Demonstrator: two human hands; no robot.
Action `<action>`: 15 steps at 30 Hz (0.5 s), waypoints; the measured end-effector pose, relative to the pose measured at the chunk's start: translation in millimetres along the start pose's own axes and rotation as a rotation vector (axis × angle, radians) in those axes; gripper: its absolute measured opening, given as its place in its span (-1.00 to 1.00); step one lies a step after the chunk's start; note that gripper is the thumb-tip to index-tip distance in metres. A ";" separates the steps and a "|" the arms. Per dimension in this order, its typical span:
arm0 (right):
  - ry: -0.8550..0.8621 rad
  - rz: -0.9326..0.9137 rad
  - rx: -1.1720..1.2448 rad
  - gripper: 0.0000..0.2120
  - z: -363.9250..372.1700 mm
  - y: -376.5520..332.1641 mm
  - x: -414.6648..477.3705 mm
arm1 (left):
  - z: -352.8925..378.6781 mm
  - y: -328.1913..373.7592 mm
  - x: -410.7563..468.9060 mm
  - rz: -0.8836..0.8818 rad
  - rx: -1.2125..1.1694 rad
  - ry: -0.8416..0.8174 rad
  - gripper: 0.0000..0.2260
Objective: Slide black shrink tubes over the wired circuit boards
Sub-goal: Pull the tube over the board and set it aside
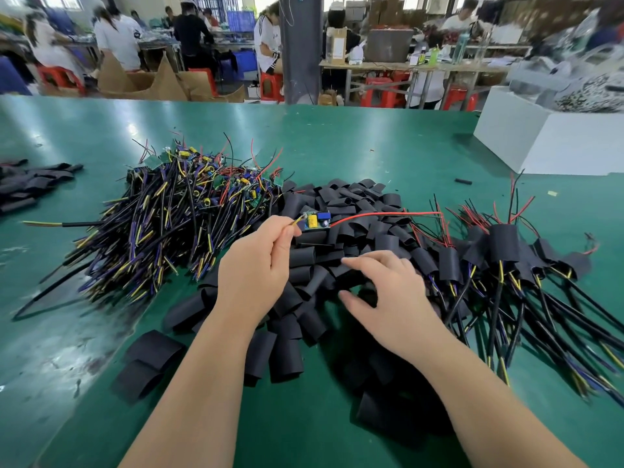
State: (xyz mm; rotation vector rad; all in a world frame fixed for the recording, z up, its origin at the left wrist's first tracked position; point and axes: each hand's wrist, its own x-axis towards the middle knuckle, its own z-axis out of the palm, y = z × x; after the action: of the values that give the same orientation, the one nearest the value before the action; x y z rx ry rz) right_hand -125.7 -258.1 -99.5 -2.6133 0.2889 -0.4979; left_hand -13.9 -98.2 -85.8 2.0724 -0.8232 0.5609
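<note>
What the left hand [256, 261] holds: a wired circuit board [315, 221], pinched by its yellow lead between thumb and forefinger, the other fingers curled in.
Wired circuit board: just above centre of the frame, raised over the tube heap, bare of any tube; yellow and blue parts face up.
Red wire [388, 214]: runs from the board's far end off to the right, nearly level.
Right hand [388, 298]: lower centre-right, fingers spread and loosely bent, thumb apart from forefinger, gripping nothing; it is low over the tubes, and I cannot tell whether the fingertips touch them.
Black shrink tubes [290, 349]: a loose heap of flattened short sleeves across the centre, reaching down to the bottom edge.
Untubed boards [182, 211]: tangled heap at centre left, wires fanning toward the lower left.
Sleeved boards [499, 251]: pile at right, black tubes over them, cables trailing to the lower right.
Green table [337, 136]: bears all the heaps.
Small tube pile [30, 184]: far left edge.
White box [547, 143]: upper right, on the table.
Background: people at benches, red stools.
</note>
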 end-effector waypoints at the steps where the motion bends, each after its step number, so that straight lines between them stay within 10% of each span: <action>1: -0.006 -0.037 0.006 -0.60 2.2 -3.4 4.3 | -0.3 -0.9 0.0 -0.001 -0.004 0.004 -0.79; 7: -0.011 -0.223 -0.182 -0.63 20.3 -32.4 47.7 | 0.0 -1.2 1.3 0.001 -0.025 0.056 -0.79; 15: -0.456 -0.260 -0.300 -0.73 20.6 -59.9 84.5 | 1.1 0.0 -0.1 0.015 -0.019 0.064 -0.79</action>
State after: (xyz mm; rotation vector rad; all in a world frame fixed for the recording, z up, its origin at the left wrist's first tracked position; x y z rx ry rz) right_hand -33.6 -221.5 -63.0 -2.9763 -0.1392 0.0787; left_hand -13.8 -99.1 -86.5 2.0218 -0.8048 0.6214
